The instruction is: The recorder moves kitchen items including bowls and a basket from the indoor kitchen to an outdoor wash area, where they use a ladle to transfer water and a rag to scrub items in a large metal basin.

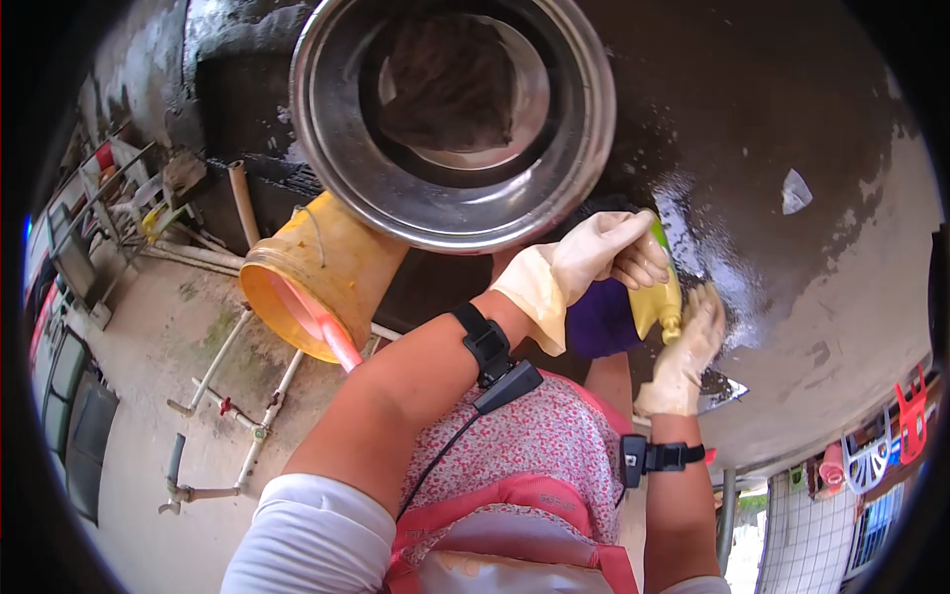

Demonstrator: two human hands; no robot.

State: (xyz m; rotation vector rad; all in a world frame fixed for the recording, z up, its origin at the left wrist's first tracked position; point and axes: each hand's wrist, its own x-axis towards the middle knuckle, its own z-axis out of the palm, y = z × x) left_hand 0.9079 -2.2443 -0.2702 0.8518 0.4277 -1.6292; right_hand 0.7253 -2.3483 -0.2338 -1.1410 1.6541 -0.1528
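In the gloved fingers of my left hand [612, 252] is a yellow-and-green squeeze bottle [657, 297], its capped end angled towards me. My right hand [690, 341], also in a pale rubber glove, stands beside the bottle's tip with its fingers extended and somewhat blurred. Nothing shows in its grasp. Ahead of me is a large stainless steel basin [464, 215] holding dark, wet-looking fabric [449, 82] in some liquid. A purple item [601, 319], perhaps cloth, lies below my left hand, partly hidden by the glove and bottle.
A tilted yellow bucket [341, 252] with a pink handle-like piece [338, 341] stands left of the basin. Pipes [260, 438] run along the left wall. Wet dark floor [742, 96] bears a whitish scrap [796, 191]. Plastic chairs [911, 412] stand far right.
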